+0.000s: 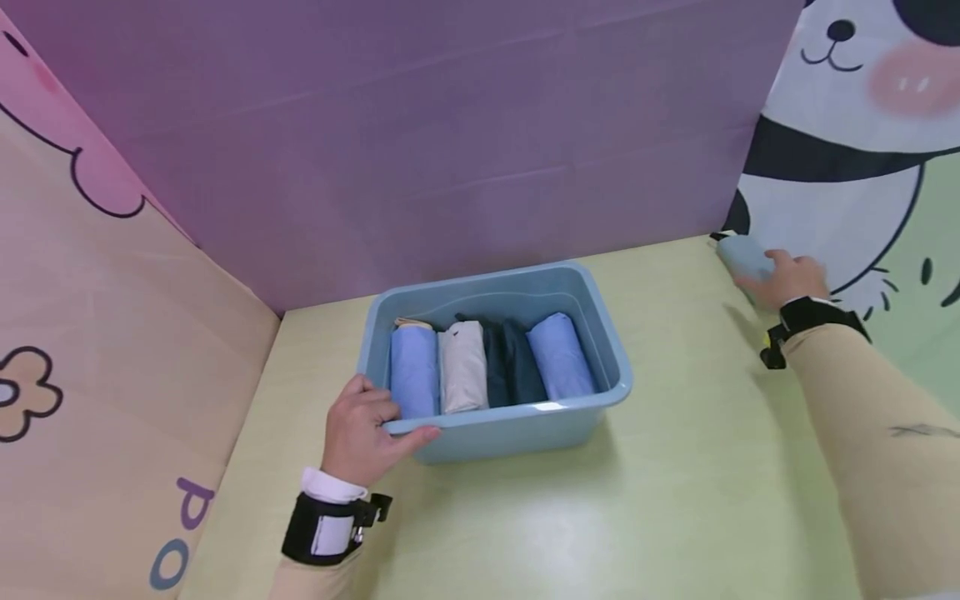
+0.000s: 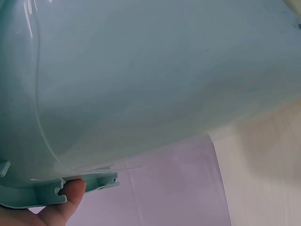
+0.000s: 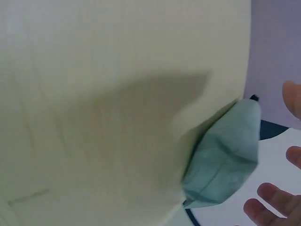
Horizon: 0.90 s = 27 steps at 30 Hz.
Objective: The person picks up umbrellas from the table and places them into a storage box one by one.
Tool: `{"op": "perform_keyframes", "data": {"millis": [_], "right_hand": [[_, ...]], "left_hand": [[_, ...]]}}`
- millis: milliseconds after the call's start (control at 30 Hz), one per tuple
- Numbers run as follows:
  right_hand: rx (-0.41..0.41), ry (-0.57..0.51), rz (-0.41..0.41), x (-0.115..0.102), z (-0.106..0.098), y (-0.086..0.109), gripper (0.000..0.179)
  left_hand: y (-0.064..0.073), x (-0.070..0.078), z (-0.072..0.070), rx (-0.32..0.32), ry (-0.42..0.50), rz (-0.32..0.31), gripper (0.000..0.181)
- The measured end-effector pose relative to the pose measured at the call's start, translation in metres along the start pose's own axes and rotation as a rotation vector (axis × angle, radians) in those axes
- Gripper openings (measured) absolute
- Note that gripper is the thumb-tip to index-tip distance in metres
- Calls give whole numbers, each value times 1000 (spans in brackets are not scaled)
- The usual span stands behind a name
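Note:
A blue-grey plastic storage bin [image 1: 517, 425] stands at the middle back, holding several upright folded cloth bundles. They are a blue bundle [image 1: 415, 371] at left, a pale grey one [image 1: 463, 367], dark ones [image 1: 517, 362], and another blue one [image 1: 561, 357] at right. My left hand [image 1: 367, 429] grips the bin's rim at its near left corner; a finger [image 2: 74, 193] shows curled at the rim. In the far right corner lies a light blue-grey folded cloth [image 3: 225, 155]. My right hand [image 1: 791, 279] is beside it, fingers spread and apart from it in the right wrist view.
A purple wall [image 1: 450, 167] rises right behind the bin. Printed panels stand at either side: a beige one [image 1: 135, 333] at left and a panda one [image 1: 840, 208] close to my right hand. The pale yellow tabletop [image 1: 675, 467] extends in front of and beside the bin.

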State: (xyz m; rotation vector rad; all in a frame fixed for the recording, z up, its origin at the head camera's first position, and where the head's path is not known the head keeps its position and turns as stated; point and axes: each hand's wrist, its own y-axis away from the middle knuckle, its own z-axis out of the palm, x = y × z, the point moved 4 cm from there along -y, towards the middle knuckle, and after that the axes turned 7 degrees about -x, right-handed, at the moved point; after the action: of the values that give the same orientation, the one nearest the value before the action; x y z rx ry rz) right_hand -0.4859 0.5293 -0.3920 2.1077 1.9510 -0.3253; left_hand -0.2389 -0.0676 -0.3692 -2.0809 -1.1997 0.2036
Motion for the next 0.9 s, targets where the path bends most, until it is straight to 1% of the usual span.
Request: {"op": "perform_keyframes", "data": {"millis": [67,167,233,367,500,633,900], "right_hand": [[-41,16,12,6,7,-1,96],[-77,34,-5,13,16,0,90],[-92,45,-12,16,21,1,83],[-104,32,-13,19,27,2,71],[-73,33,-25,20,27,4,60],[-49,44,-28,19,27,8,57],[-22,74,-99,10,31,16,53]], "left_hand": [[0,-1,0,-5,0,-3,64],[0,-1,0,-3,5,-2,62],[0,-1,0,-4,3,-1,63],[0,-2,0,-6,-2,-4,64],[-1,-3,0,-3,-1,-5,63],[-2,-2,1,-9,1,-2,61],[-2,-1,0,-8,7,-1,62]]}}
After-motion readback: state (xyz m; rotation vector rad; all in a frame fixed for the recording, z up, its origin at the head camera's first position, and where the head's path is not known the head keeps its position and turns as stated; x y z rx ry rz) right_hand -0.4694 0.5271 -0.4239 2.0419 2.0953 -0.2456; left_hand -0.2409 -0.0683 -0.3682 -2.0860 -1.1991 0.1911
